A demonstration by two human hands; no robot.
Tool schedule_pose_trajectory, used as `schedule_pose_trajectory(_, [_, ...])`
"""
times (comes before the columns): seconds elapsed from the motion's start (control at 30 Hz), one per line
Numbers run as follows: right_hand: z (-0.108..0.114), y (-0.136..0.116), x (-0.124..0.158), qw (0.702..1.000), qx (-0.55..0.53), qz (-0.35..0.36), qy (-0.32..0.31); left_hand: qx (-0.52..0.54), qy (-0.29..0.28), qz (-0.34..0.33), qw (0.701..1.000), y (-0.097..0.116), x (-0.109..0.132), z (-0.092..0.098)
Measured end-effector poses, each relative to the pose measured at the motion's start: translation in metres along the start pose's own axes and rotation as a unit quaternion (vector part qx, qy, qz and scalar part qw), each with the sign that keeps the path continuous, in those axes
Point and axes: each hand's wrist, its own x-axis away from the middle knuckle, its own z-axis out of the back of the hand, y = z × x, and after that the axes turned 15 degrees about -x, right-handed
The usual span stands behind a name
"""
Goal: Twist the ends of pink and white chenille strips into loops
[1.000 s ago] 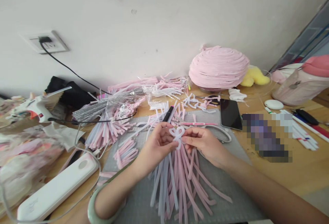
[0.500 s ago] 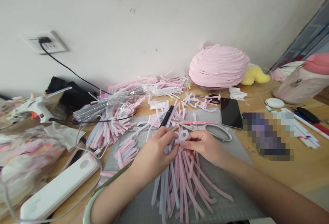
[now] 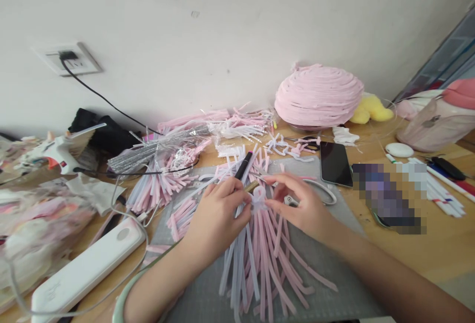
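Note:
Between my two hands is a small looped, twisted piece of pale lilac pipe cleaner (image 3: 259, 198). My left hand (image 3: 221, 210) pinches its left side, fingers curled. At its right side my right hand (image 3: 302, 205) has thumb and index finger spread apart, the thumb tip close to or touching the piece. Under both hands a fan of pink and pale lilac pipe cleaner strips (image 3: 267, 263) spreads over the grey cutting mat (image 3: 322, 273). A black marker (image 3: 244, 165) lies just beyond my left hand. Scissors (image 3: 328, 192) are partly hidden behind my right hand.
A big pink coil (image 3: 319, 96) stands by the wall. Right of the mat lie a phone (image 3: 336, 163) and several white pens (image 3: 445, 202). On the left are a glue gun (image 3: 61, 155), a white oblong device (image 3: 89, 268) with a cable, and pipe cleaner bundles (image 3: 154, 192).
My right fingers have spread from a pinch on the looped piece, and the index finger has lifted away. My left hand has shifted slightly left, still on the piece.

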Motion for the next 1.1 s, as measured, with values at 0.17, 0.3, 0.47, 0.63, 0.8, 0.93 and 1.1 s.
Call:
schedule_pose_trajectory(0.17, [0.008, 0.0, 0.0, 0.951, 0.232, 0.195, -0.067, -0.018, -0.009, -0.026, 0.999, -0.002, 0.0, -0.003])
schedule_pose_trajectory(0.3, [0.003, 0.001, 0.001, 0.916, 0.322, 0.218, -0.102, -0.028, -0.004, -0.056, 0.998, -0.001, 0.001, -0.008])
schedule_pose_trajectory(0.47, [-0.003, 0.0, 0.004, 0.874, 0.406, 0.234, -0.128, -0.051, -0.005, -0.106, 0.993, 0.0, 0.001, -0.01])
schedule_pose_trajectory(0.63, [-0.006, 0.001, 0.007, 0.863, 0.413, 0.245, -0.156, -0.043, -0.015, -0.13, 0.99, 0.003, 0.002, -0.009])
schedule_pose_trajectory(0.8, [-0.007, 0.0, 0.004, 0.939, 0.287, 0.172, -0.075, 0.227, -0.014, 0.019, 0.974, 0.002, 0.0, -0.023])
schedule_pose_trajectory(0.93, [-0.009, 0.0, 0.001, 0.969, 0.211, 0.132, -0.006, 0.497, -0.094, 0.173, 0.845, 0.001, -0.005, -0.034])
schedule_pose_trajectory(1.1, [-0.012, 0.008, 0.0, 0.999, 0.033, -0.027, 0.028, 0.603, -0.143, 0.199, 0.759, 0.0, -0.008, -0.035])
